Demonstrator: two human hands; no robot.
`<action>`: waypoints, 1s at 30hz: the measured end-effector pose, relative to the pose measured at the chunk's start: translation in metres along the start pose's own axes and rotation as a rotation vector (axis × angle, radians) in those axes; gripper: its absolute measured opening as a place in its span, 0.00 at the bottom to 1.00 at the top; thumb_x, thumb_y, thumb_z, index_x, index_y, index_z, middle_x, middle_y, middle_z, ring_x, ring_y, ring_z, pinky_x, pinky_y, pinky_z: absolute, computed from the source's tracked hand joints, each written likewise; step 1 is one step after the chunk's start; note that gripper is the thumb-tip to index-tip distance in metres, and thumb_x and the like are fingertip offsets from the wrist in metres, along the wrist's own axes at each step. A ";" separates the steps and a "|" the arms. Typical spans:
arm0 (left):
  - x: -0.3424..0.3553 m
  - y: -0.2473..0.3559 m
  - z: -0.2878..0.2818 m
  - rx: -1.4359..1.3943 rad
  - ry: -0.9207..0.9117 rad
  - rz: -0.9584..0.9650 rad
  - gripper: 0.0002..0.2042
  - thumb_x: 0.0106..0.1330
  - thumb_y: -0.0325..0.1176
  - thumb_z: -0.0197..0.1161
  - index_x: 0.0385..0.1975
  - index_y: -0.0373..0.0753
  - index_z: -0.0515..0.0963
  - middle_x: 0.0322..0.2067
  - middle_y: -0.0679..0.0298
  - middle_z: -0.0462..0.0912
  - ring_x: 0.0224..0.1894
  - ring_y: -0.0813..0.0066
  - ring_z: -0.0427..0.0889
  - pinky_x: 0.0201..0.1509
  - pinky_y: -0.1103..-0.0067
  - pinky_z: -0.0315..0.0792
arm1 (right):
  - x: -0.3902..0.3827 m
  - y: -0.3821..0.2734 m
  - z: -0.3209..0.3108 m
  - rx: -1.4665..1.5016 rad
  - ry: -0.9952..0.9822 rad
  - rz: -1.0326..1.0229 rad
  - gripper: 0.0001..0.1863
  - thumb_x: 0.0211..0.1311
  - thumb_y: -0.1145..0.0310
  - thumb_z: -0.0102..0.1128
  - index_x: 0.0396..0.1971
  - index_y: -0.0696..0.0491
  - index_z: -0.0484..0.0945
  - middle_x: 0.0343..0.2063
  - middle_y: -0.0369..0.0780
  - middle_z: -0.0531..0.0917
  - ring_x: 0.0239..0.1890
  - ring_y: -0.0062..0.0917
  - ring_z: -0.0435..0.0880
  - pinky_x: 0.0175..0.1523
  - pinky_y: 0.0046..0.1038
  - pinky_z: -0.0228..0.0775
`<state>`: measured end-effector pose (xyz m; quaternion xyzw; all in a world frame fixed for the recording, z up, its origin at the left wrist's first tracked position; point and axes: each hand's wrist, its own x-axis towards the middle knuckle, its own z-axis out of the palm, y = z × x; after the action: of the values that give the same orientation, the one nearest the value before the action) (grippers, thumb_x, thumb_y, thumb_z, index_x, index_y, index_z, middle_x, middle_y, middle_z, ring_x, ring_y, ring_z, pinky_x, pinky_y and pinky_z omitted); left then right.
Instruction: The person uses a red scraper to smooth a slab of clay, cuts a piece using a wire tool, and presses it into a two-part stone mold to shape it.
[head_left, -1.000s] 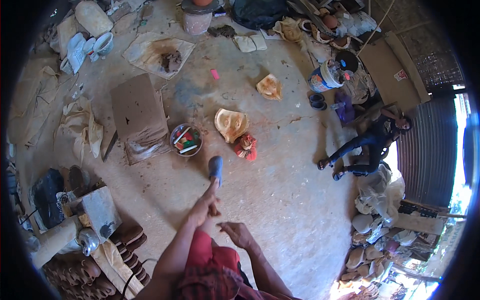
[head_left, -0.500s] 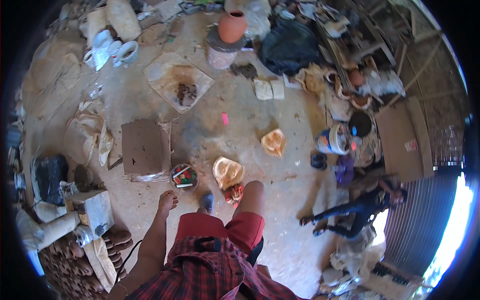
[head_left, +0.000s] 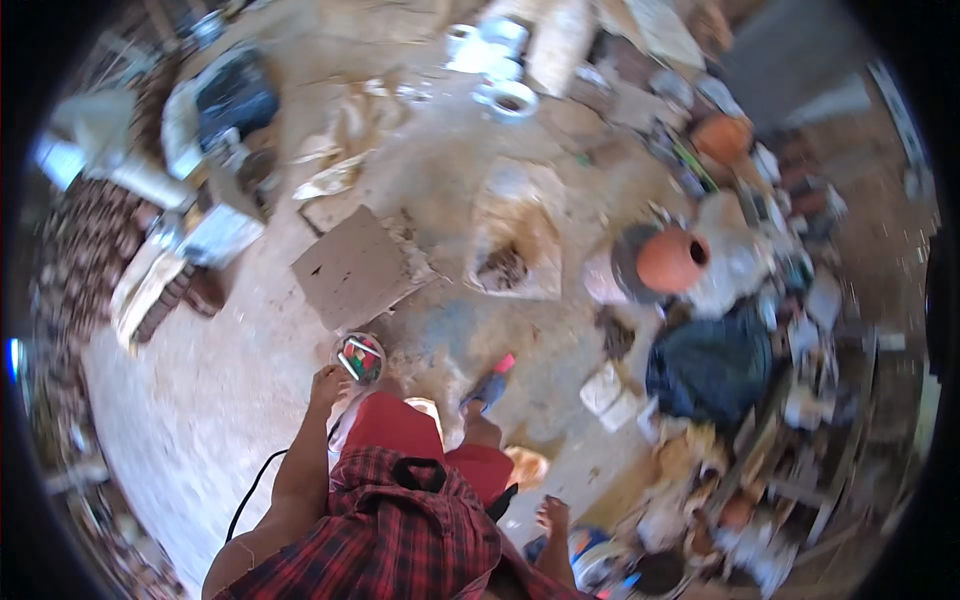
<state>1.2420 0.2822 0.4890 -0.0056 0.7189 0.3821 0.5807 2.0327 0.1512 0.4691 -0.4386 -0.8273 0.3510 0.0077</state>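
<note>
My left hand (head_left: 328, 385) hangs beside a round bowl (head_left: 372, 378) of small tools and coloured pieces. Its fingers look loosely bent and apart, with nothing visible in them; blur softens the detail. Low on the right, my right hand (head_left: 552, 514) hangs free, fingers slightly curled and apart, no object seen in it. A flat grey-brown slab (head_left: 355, 270) lies ahead of the bowl. My foot (head_left: 487, 390) in a dark shoe steps near a small pink piece (head_left: 505, 364). One tan, shell-like piece (head_left: 525, 468) is partly hidden by my body.
A dark lump (head_left: 503, 268) lies on a stained sheet ahead. Right of it, a terracotta pot (head_left: 672, 262) stands on a round stand. A dark plastic sheet (head_left: 712, 370), a pale folded bundle (head_left: 606, 394) and clutter line the right. Stacked brown items (head_left: 75, 250) fill the left.
My view has swung to the right, so the pot and dark sheet sit nearer the middle right. I have stepped forward, and my right hand has come into view. The seated person is out of view.
</note>
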 end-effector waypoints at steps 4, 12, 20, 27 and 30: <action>-0.095 -0.017 -0.075 0.057 0.379 -0.104 0.18 0.76 0.45 0.62 0.60 0.45 0.79 0.43 0.62 0.85 0.41 0.69 0.87 0.43 0.67 0.81 | 0.151 0.012 -0.072 0.596 0.361 0.959 0.09 0.71 0.65 0.62 0.44 0.53 0.81 0.29 0.38 0.81 0.23 0.29 0.82 0.21 0.36 0.77; -0.035 -0.052 0.071 -0.460 0.336 0.020 0.21 0.74 0.46 0.65 0.62 0.46 0.78 0.45 0.61 0.85 0.39 0.68 0.86 0.43 0.64 0.81 | 0.403 0.049 -0.322 0.794 -0.034 0.677 0.05 0.70 0.66 0.61 0.40 0.49 0.83 0.30 0.39 0.83 0.25 0.30 0.84 0.25 0.35 0.75; -0.009 -0.021 0.110 -0.707 0.557 0.115 0.23 0.72 0.41 0.66 0.64 0.40 0.79 0.49 0.60 0.85 0.43 0.70 0.87 0.43 0.67 0.83 | 0.620 -0.051 -0.295 0.036 -0.243 -0.023 0.12 0.71 0.64 0.63 0.42 0.57 0.84 0.31 0.41 0.87 0.28 0.31 0.88 0.30 0.31 0.79; -0.126 -0.060 0.165 -1.062 0.822 0.017 0.23 0.74 0.45 0.65 0.63 0.39 0.79 0.48 0.64 0.86 0.44 0.70 0.86 0.44 0.72 0.82 | 0.713 -0.152 -0.288 -0.149 -0.708 -0.036 0.11 0.74 0.64 0.63 0.42 0.56 0.86 0.24 0.34 0.83 0.25 0.20 0.81 0.28 0.27 0.74; -0.150 -0.070 0.172 -1.203 1.007 0.171 0.25 0.75 0.47 0.65 0.63 0.36 0.78 0.47 0.62 0.85 0.46 0.71 0.86 0.47 0.73 0.81 | 0.812 -0.175 -0.266 -0.158 -0.847 -0.224 0.11 0.75 0.66 0.62 0.34 0.57 0.82 0.23 0.34 0.81 0.23 0.20 0.79 0.27 0.27 0.72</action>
<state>1.4658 0.2630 0.5711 -0.4359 0.5632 0.7002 0.0512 1.4920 0.8333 0.5329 -0.1632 -0.8242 0.4322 -0.3274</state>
